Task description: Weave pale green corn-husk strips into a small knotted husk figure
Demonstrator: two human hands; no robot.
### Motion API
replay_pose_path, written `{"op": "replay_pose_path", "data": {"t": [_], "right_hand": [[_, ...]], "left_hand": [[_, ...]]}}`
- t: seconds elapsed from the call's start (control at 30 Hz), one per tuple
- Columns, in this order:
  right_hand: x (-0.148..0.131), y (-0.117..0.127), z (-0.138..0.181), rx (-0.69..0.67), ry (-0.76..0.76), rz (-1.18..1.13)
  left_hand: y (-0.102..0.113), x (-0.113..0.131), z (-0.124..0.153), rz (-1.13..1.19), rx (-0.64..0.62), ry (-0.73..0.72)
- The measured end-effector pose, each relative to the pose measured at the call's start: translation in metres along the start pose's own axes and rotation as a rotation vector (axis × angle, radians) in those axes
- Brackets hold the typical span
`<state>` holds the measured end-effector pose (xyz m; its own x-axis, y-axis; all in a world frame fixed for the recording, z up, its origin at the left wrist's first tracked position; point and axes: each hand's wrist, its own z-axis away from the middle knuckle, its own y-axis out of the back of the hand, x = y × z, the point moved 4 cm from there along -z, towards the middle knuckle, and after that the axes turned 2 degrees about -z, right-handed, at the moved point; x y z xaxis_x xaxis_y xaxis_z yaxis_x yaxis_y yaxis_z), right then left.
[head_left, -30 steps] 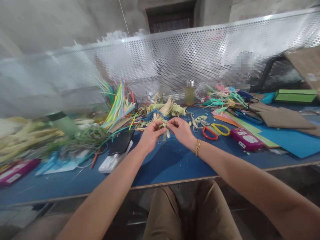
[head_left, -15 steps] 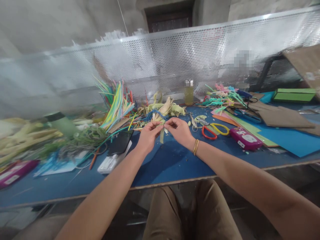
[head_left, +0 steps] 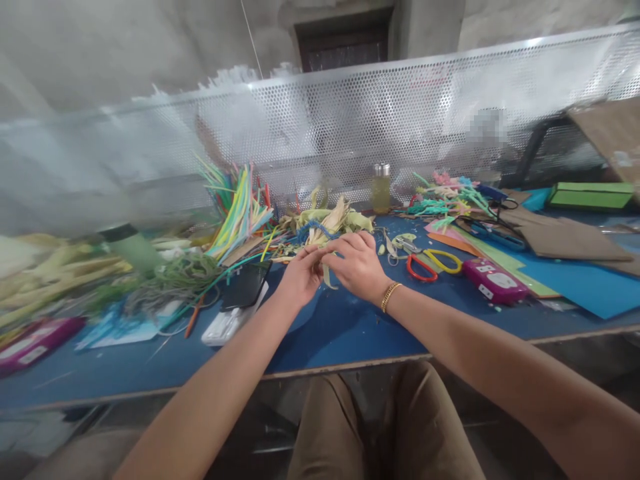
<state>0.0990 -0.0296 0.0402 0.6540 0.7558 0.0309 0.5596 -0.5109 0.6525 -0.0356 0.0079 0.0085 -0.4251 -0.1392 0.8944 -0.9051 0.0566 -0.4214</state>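
Note:
My left hand [head_left: 301, 275] is closed, its fingertips pinching a pale green strip [head_left: 328, 276] that looks like dried husk. From above and the right, my right hand [head_left: 357, 267] reaches over those fingertips, its fingers bent and closed at the same strip. The strip's end hangs down between the hands; its upper part is hidden by my fingers. Just behind lies a heap of dried husks [head_left: 357, 221] with a blue fuzzy cord [head_left: 316, 231] across it.
Red-and-yellow-handled scissors [head_left: 421, 268] and a purple box [head_left: 494, 280] lie to the right. A black phone [head_left: 245, 285] rests at the left by a bundle of coloured pipe cleaners [head_left: 240, 217]. A bottle [head_left: 381, 190] stands at the back before a perforated metal panel [head_left: 350, 127].
My right hand has turned and slid left over my left fingertips, covering more of the strip. Earlier the two hands pinched it side by side. The view has shifted slightly.

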Motion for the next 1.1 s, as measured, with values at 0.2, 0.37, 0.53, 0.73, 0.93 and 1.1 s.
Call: {"op": "replay_pose_path", "data": {"t": [0.2, 0.37, 0.53, 0.73, 0.93, 1.1], "right_hand": [[0.01, 0.0, 0.002, 0.115, -0.263, -0.187], [0.024, -0.009, 0.003, 0.214, -0.409, -0.436], [0.038, -0.021, 0.005, 0.187, -0.553, -0.649], [0.044, -0.028, 0.005, 0.047, -0.617, -0.748], [0.043, -0.025, 0.005, -0.073, -0.58, -0.987], [0.039, -0.021, 0.005, -0.084, -0.592, -1.102]], "left_hand": [[-0.002, 0.005, 0.004, -0.122, 0.025, -0.078], [-0.002, 0.007, 0.004, -0.244, -0.019, -0.158], [-0.003, 0.009, 0.006, -0.309, -0.07, -0.149], [-0.001, 0.009, 0.005, -0.339, -0.14, -0.1], [0.003, 0.011, 0.003, -0.365, -0.196, -0.02], [0.001, 0.011, 0.004, -0.361, -0.221, -0.011]]}}
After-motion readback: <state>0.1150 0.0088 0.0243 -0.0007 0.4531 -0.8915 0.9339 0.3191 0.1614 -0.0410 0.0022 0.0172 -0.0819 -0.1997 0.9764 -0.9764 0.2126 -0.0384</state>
